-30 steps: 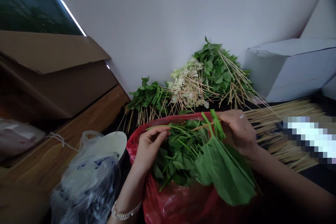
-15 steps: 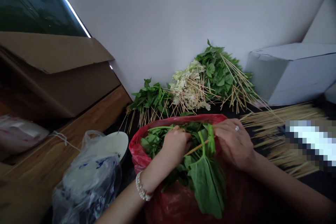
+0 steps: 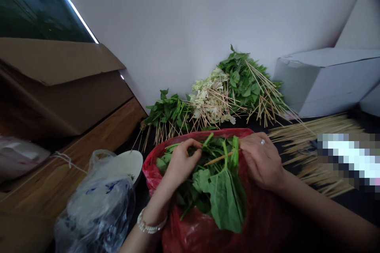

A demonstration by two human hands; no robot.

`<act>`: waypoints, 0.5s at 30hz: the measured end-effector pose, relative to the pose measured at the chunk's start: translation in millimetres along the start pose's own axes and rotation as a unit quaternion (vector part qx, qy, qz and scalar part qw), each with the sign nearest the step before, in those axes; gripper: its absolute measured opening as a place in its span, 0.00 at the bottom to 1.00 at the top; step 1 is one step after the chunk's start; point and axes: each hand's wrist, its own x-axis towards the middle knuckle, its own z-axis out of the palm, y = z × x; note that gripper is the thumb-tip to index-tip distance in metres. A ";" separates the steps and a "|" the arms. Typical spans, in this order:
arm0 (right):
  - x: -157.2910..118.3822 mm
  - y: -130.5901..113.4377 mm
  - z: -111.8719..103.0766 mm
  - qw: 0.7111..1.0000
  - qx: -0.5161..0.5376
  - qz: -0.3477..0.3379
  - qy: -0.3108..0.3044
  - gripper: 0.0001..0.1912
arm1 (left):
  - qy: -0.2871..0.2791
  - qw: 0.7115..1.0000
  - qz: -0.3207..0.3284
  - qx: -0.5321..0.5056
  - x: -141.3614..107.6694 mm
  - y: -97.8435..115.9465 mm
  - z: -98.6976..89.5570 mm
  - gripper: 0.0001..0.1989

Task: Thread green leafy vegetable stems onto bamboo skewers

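Observation:
A red plastic bag [image 3: 190,233] full of green leaves lies open in front of me. Over its left part, my left hand [image 3: 184,160] pinches a green stem [image 3: 208,139] between thumb and finger. My right hand [image 3: 263,160], with a ring on one finger, is closed at the bag's right rim around a wooden skewer [image 3: 218,159]. Its pointed tip faces left, and leafy stems [image 3: 235,150] are threaded on it. Large leaves [image 3: 225,197] hang from these stems over the front of the bag.
Skewered greens [image 3: 170,112], pale leaves [image 3: 210,95] and more greens [image 3: 246,79] lie along the wall. Bare skewers [image 3: 320,130] spread at right, near a white box [image 3: 332,79]. At left are a bowl [image 3: 135,162], a clear bag [image 3: 95,205] and a cardboard box [image 3: 68,95].
My left hand has moved slightly left and come up out of the leaves with a stem. My right hand keeps its hold on the skewer. The view has shifted slightly.

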 end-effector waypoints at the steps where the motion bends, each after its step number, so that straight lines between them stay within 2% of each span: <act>1: 0.0 0.3 0.3 1.000 0.003 0.000 0.007 0.13 | 0.021 0.996 -0.021 -0.085 -1.5 0.3 -5.9 0.01; 4: -0.8 1.7 0.7 1.000 0.011 0.002 0.014 0.12 | 0.063 0.949 -0.074 -0.299 -7.3 4.5 -23.1 0.05; 7: -2.3 3.0 1.0 1.000 0.009 0.006 0.004 0.11 | 0.089 0.899 -0.089 -0.419 -12.4 11.9 -35.6 0.08; 9: -2.9 3.2 1.3 1.000 0.004 0.006 -0.001 0.11 | 0.092 0.884 -0.094 -0.449 -14.8 15.5 -39.2 0.12; 12: -2.7 2.1 2.1 1.000 -0.021 -0.001 -0.007 0.11 | 0.086 0.881 -0.122 -0.450 -17.5 15.7 -36.9 0.18; 15: -2.6 0.0 3.1 0.998 -0.056 -0.012 -0.016 0.12 | 0.096 0.884 -0.141 -0.435 -19.4 11.8 -29.5 0.16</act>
